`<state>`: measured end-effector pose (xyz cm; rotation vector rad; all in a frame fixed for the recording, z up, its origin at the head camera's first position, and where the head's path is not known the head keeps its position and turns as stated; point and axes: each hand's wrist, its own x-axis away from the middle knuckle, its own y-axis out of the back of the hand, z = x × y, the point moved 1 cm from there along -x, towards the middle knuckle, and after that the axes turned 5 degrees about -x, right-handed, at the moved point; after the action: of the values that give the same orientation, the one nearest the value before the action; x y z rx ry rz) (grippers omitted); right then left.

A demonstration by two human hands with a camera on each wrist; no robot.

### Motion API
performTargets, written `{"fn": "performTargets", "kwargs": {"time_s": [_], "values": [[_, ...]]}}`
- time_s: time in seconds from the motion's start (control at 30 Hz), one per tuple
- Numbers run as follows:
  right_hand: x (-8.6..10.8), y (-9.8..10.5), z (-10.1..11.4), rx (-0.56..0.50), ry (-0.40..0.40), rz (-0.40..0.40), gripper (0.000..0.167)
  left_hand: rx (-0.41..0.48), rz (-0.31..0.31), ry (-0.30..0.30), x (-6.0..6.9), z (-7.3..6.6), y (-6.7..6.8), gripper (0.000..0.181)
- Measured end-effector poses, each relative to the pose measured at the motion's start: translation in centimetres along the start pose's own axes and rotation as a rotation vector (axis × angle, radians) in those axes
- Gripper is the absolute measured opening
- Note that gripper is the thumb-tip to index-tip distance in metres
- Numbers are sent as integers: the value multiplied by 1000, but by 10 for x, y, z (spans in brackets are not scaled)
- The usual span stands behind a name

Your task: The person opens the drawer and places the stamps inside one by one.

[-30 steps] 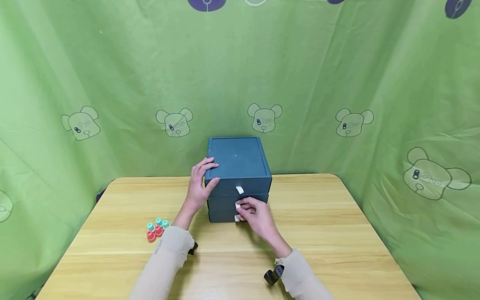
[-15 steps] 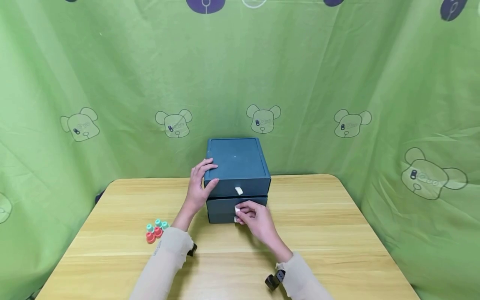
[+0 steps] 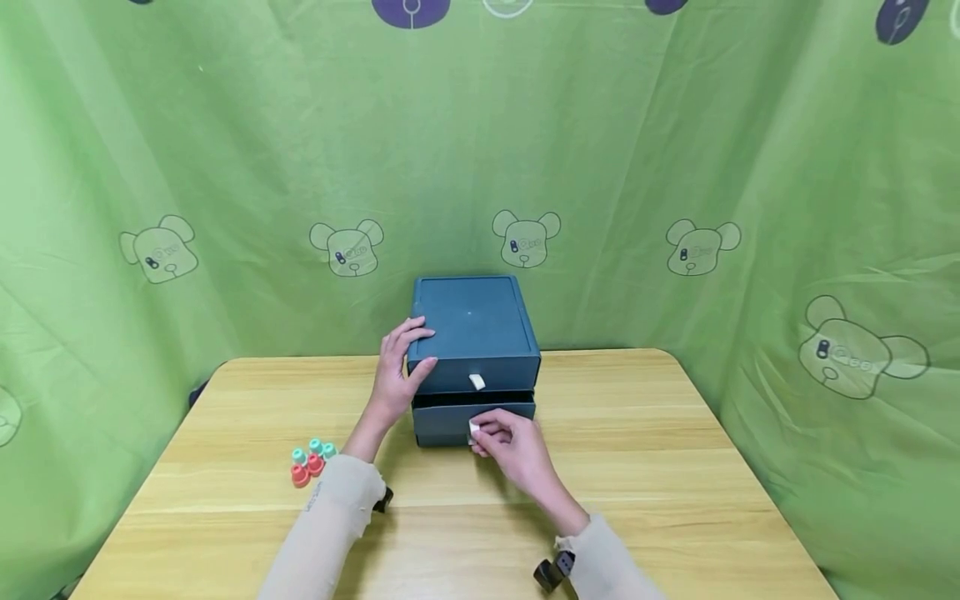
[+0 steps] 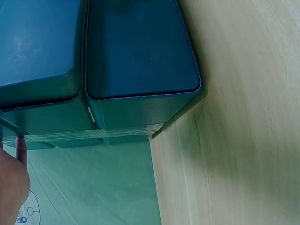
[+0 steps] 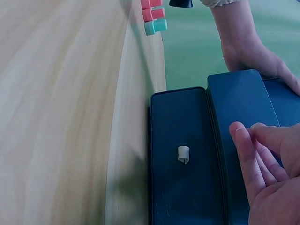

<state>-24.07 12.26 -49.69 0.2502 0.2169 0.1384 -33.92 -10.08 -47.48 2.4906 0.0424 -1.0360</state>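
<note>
A dark blue drawer cabinet (image 3: 472,312) stands at the back of the table, with white pull tabs on its front. My right hand (image 3: 513,446) pinches the pull tab (image 3: 474,427) of the middle drawer (image 3: 442,412), which juts out below the top drawer and shows a dark gap above its front. In the right wrist view the fingers hide that tab, while the bottom drawer's tab (image 5: 183,153) is visible. My left hand (image 3: 393,383) rests on the cabinet's left front corner, fingers on top and thumb on the front. The drawer's inside is too dark to make out.
Several small red and teal cone-shaped pieces (image 3: 315,462) stand on the wooden table (image 3: 645,467), left of the cabinet near the left forearm. A green curtain (image 3: 600,150) hangs behind and on both sides. The top drawer's tab (image 3: 477,382) sits above the right hand.
The right hand has drawn the middle drawer toward me and slightly down in view, so the gap above its front has widened. The left hand stays on the cabinet corner.
</note>
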Motion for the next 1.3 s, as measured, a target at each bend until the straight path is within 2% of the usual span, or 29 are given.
{"fn": "performTargets", "kwargs": {"time_s": [0.4, 0.67, 1.03, 1.3], "values": [[16, -1, 5, 12, -10, 5, 14, 7, 21, 30, 0, 1, 1, 42], [27, 0, 7, 11, -27, 8, 14, 15, 8, 13, -1, -1, 1, 44], [44, 0, 13, 1, -53, 14, 14, -3, 23, 34, -1, 0, 2, 43], [57, 0, 16, -7, -59, 27, 14, 6, 21, 24, -1, -1, 2, 42]]}}
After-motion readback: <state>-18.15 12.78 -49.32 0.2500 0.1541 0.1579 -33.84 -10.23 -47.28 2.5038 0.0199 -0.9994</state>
